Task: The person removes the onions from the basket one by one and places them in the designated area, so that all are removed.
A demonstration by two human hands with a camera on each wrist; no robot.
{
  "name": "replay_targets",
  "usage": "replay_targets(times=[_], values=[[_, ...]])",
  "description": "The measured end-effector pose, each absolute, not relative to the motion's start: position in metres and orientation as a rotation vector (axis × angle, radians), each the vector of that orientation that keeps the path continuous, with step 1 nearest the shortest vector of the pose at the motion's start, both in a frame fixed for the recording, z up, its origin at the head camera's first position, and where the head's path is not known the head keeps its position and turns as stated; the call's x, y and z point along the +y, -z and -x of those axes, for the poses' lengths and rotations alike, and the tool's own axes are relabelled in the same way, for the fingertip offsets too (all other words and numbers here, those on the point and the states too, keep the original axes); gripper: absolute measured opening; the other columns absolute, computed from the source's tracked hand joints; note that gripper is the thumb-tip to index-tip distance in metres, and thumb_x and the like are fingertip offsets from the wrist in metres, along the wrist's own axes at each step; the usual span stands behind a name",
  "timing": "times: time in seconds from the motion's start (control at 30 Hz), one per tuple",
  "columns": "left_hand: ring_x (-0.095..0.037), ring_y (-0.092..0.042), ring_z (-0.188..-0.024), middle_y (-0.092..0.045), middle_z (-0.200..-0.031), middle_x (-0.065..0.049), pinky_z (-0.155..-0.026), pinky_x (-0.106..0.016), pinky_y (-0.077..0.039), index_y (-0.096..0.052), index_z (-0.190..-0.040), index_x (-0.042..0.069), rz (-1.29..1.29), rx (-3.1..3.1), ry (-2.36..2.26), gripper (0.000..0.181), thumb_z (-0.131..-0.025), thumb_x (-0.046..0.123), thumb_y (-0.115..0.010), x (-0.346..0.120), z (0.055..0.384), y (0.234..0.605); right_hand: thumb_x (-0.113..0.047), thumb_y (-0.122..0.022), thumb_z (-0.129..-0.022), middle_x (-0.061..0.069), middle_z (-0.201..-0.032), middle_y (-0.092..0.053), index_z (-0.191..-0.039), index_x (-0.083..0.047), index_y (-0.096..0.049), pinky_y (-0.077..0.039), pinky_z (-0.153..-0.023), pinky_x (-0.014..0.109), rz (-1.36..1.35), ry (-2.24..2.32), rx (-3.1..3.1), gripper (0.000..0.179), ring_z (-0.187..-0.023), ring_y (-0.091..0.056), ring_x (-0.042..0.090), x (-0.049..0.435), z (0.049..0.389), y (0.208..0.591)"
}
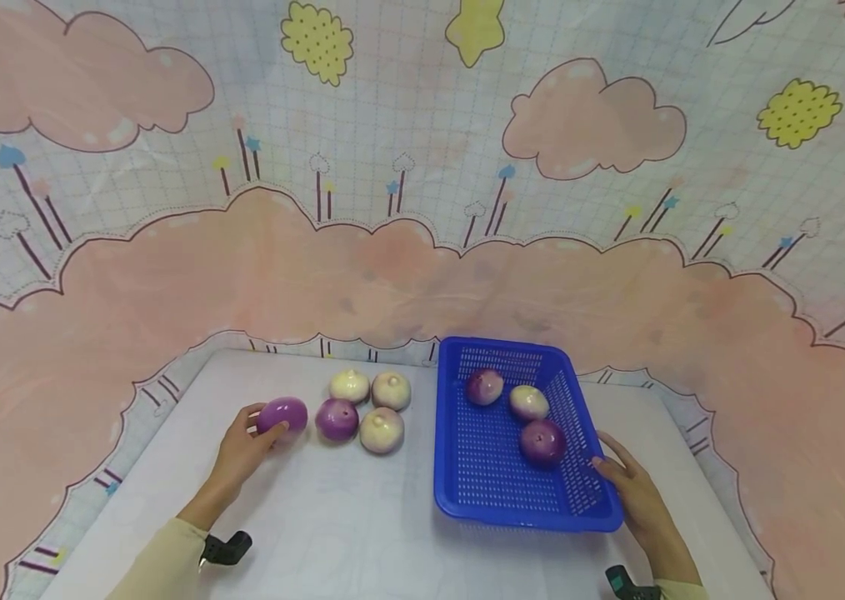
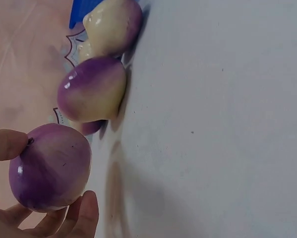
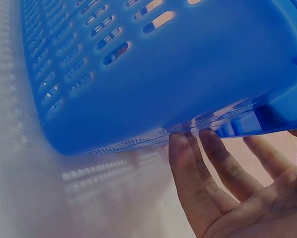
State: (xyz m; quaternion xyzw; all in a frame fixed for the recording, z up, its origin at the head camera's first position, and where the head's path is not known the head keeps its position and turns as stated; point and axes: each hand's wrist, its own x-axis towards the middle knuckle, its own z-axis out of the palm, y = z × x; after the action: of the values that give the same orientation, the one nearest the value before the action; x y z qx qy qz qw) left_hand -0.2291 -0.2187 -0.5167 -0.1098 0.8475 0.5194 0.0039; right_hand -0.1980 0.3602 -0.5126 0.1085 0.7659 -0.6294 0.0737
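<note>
My left hand grips a purple onion between thumb and fingers, at the left of the table. In the left wrist view the onion appears just off the white surface, its shadow beside it. Right of it a purple onion and several pale onions sit grouped. My right hand holds the right rim of a blue plastic basket, thumb over the edge. In the right wrist view its fingers touch the basket's outer wall. Inside lie two purple onions and a pale one.
A white-covered table bears everything. Behind it hangs a patterned cloth with clouds and stars. A black wrist device is strapped at the left sleeve, and another at the right.
</note>
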Motion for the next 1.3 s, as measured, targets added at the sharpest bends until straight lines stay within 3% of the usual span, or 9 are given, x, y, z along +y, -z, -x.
replay_targets(times=[0.23,0.63,0.93,1.3], values=[[-0.038,-0.051,-0.119,-0.04,-0.139,-0.031,-0.081,-0.023,-0.054,-0.027,-0.147,-0.003,0.368,2.623,-1.631,0.075,-0.095,0.037,-0.063,-0.22,0.241,0.524,-0.039,-0.057,-0.098,0.022,-0.156,-0.035,-0.157,-0.028,-0.022,-0.052,-0.101,0.043,-0.332,1.89,2.302,0.069,-0.128,-0.054,0.028,0.36,0.198,0.513],[-0.049,-0.047,-0.126,-0.039,-0.14,-0.036,-0.093,-0.043,-0.055,-0.024,-0.148,-0.006,0.351,2.633,-1.554,0.074,-0.095,0.032,-0.061,-0.218,0.257,0.536,-0.04,-0.057,-0.098,0.022,-0.156,-0.035,-0.157,-0.029,-0.022,-0.05,-0.104,0.045,-0.356,1.883,2.301,0.069,-0.134,-0.048,0.036,0.358,0.198,0.512],[-0.046,-0.049,-0.126,-0.039,-0.141,-0.036,-0.084,-0.034,-0.058,-0.024,-0.148,-0.007,0.328,2.628,-1.58,0.068,-0.097,0.025,-0.057,-0.218,0.262,0.536,-0.041,-0.058,-0.097,0.022,-0.157,-0.034,-0.156,-0.029,-0.023,-0.051,-0.103,0.045,-0.365,1.878,2.305,0.07,-0.134,-0.049,0.037,0.358,0.198,0.512],[-0.044,-0.057,-0.117,-0.043,-0.138,-0.036,-0.081,-0.033,-0.058,-0.027,-0.147,-0.005,0.325,2.647,-1.546,0.069,-0.096,0.029,-0.059,-0.219,0.259,0.536,-0.041,-0.059,-0.097,0.021,-0.157,-0.034,-0.156,-0.03,-0.024,-0.052,-0.102,0.044,-0.375,1.882,2.301,0.07,-0.134,-0.049,0.035,0.358,0.2,0.513]])
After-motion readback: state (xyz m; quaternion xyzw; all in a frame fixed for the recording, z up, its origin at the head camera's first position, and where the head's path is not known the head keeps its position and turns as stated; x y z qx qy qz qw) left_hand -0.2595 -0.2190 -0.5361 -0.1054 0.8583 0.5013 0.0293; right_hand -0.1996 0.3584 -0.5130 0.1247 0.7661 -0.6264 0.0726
